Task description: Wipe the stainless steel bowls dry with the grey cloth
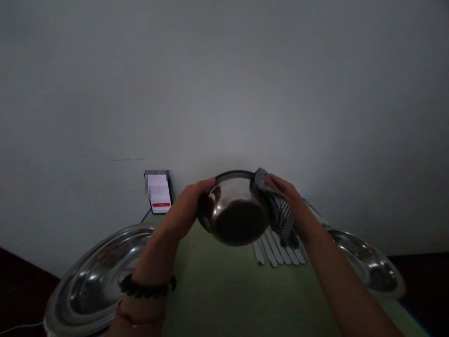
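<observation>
1. Head view: left hand (185,208), partly closed, the thumb at the rim and the palm along the side of a metal bowl (238,213).
2. Right hand (286,189), fingers bent around a grey patterned cloth (280,210), which it presses against the opposite side of the bowl.
3. Bowl, between the two hands, raised over the desk (206,295) and tilted, its dark underside toward the viewer.
4. Cutlery (273,250), below and to the left of the right hand: flat metal pieces side by side on the desk, their far ends hidden behind bowl and cloth.
5. Large basin (59,297), to the left of and below the left hand, partly covered by the forearm.
6. Smaller basin (398,288), to the right of and below the right hand, partly behind that forearm.
7. Phone (160,193), just left of the left hand, upright near the wall (224,84), screen lit.
8. Dark bracelet (147,288), on the left wrist.
</observation>
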`<state>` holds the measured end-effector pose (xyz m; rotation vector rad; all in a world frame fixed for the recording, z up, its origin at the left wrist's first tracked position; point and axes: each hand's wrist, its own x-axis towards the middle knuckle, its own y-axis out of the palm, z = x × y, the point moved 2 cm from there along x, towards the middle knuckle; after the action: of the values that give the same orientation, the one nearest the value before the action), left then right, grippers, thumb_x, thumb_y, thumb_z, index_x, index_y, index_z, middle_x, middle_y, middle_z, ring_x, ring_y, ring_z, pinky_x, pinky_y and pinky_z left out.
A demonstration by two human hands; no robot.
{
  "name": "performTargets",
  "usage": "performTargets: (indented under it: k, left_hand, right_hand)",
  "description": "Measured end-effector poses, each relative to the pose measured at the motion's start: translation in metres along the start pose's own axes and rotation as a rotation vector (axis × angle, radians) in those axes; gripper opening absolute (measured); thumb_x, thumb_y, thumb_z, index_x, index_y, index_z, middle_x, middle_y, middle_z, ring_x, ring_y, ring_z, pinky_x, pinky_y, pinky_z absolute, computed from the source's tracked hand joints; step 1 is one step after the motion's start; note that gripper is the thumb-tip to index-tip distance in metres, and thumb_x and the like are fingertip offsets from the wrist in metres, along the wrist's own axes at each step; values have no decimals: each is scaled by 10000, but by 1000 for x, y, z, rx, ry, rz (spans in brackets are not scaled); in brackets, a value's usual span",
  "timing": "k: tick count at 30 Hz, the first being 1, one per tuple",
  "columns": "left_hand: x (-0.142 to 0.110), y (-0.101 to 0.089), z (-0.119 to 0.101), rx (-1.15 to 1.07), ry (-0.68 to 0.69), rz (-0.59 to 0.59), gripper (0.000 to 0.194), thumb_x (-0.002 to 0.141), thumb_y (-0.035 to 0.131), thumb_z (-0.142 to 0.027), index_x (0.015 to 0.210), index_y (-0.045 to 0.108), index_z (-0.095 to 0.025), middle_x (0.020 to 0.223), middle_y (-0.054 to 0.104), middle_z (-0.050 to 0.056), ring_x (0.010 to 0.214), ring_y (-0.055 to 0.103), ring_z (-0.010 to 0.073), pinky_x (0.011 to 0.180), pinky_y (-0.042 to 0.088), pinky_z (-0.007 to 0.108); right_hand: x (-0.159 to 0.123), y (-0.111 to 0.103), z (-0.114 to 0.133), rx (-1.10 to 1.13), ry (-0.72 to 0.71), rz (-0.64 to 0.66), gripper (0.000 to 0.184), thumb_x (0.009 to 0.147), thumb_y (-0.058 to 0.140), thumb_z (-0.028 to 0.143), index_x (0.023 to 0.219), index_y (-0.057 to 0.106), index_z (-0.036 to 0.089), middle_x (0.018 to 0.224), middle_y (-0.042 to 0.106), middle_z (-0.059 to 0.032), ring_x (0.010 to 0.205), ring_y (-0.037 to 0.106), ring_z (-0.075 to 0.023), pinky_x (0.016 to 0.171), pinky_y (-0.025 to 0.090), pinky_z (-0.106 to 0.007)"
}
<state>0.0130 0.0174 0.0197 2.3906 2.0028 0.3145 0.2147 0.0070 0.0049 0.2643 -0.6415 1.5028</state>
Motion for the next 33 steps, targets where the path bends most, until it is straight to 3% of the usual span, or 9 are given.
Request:
performTargets:
  k: [3, 5, 7, 10, 14, 19, 23, 28, 33]
  left_hand:
    - [-9, 7, -3, 381, 88, 272, 315, 790, 591, -433, 625, 664, -175, 560, 581, -4, 507, 479, 101, 465, 364, 195]
    - [-13, 12, -6, 543, 156, 325, 338, 830, 537, -434, 649, 660, -176, 568, 559, -4, 526, 461, 109, 464, 343, 199]
    - [-16, 16, -9, 646, 205, 296, 354, 847, 504, -422, 624, 625, -175, 559, 516, -7, 527, 434, 111, 453, 318, 203]
    - [-17, 19, -14, 671, 206, 239, 372, 850, 484, -418, 575, 554, -178, 537, 456, -17, 512, 400, 107, 442, 291, 211]
    - [-17, 17, -16, 573, 183, 178, 350, 848, 461, -418, 613, 555, -176, 557, 474, -16, 521, 417, 105, 474, 320, 223]
    - [-21, 13, -20, 590, 163, 223, 318, 814, 499, -382, 584, 545, -167, 548, 482, -11, 520, 421, 106, 461, 310, 224]
    - [-24, 13, -24, 519, 142, 252, 317, 804, 540, -386, 581, 580, -163, 529, 489, -13, 491, 417, 94, 435, 299, 210]
    - [-21, 5, -20, 241, 169, 46, 374, 737, 641, -441, 477, 578, -179, 410, 419, -22, 356, 347, 72, 343, 196, 213]
    - [-11, -1, -14, -51, 185, -176, 337, 681, 711, -380, 444, 580, -179, 379, 456, -25, 323, 372, 64, 321, 216, 202]
  right_hand:
    - [-7, 0, 17, -226, -62, 207, 255, 915, 470, 407, 810, 610, 221, 735, 621, 10, 698, 571, -147, 654, 439, -283]
    - [-11, 6, 25, -343, -124, 249, 230, 938, 445, 356, 853, 610, 220, 796, 640, -3, 751, 586, -150, 713, 447, -296]
    - [-13, 12, 30, -404, -169, 214, 163, 930, 471, 299, 936, 610, 216, 911, 660, -26, 865, 602, -163, 809, 455, -319]
    - [-14, 18, 31, -409, -167, 37, 192, 885, 551, 253, 1069, 579, 206, 1062, 644, -57, 995, 591, -180, 910, 451, -353]
    - [-16, 24, 37, -388, -176, -181, 166, 858, 595, 269, 1003, 602, 188, 1019, 649, -63, 975, 595, -182, 888, 471, -348]
    - [-20, 30, 44, -307, -109, 75, 216, 900, 531, 381, 944, 647, 204, 872, 696, -6, 778, 619, -132, 749, 487, -277]
    - [-19, 24, 43, -255, -107, 131, 209, 895, 536, 382, 868, 663, 218, 765, 681, 27, 686, 596, -111, 653, 460, -247]
    - [-11, 8, 35, -160, -83, 24, 228, 884, 542, 411, 902, 676, 228, 846, 701, 9, 771, 612, -140, 694, 455, -282]
    - [-6, 11, 18, -9, -13, -192, 253, 874, 532, 424, 848, 665, 211, 757, 656, 5, 721, 570, -140, 655, 435, -285]
